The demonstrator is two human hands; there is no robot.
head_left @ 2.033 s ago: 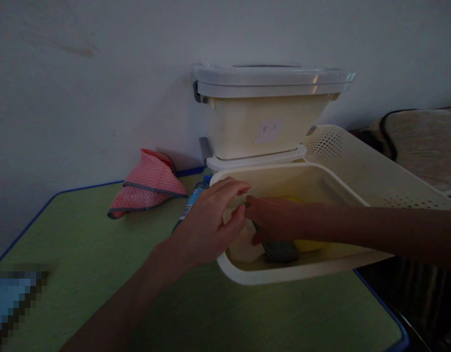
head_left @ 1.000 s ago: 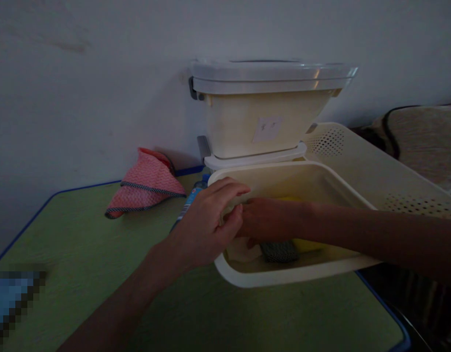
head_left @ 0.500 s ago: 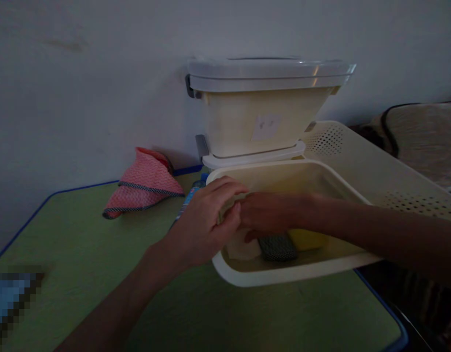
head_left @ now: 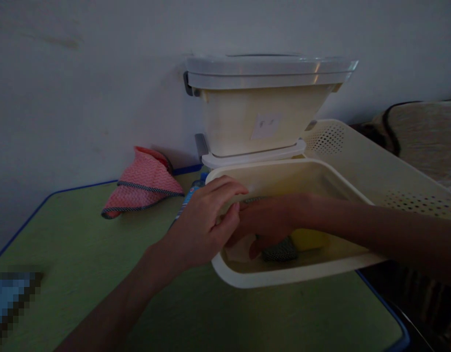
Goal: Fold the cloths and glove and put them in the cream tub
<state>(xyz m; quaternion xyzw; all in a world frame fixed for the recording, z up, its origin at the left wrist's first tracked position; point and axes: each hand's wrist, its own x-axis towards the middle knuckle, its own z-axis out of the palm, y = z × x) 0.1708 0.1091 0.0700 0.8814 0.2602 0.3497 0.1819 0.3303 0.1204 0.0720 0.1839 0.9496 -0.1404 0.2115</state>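
My left hand [head_left: 205, 225] grips the left rim of a cream plastic tub [head_left: 291, 276] on the green table [head_left: 82, 254], thumb inside and fingers curled over the edge. Inside the tub my right hand [head_left: 264, 220] is curled, fingers bent down near a dark mesh scrubber [head_left: 280, 252] and a yellow sponge [head_left: 308, 239]. A pale cloth or sheet [head_left: 240, 252] lies on the tub floor below both hands. What the right fingers hold is hidden.
A lidded cream bin [head_left: 262, 105] stands on another lid behind the tub, against the wall. A perforated cream basket [head_left: 375, 171] lies to the right. A folded pink cloth [head_left: 142, 181] and a blue bottle [head_left: 190, 198] sit left of the tub.
My right hand has shifted a little left and lower inside the tub, uncovering the yellow sponge. My left hand has stayed on the rim.
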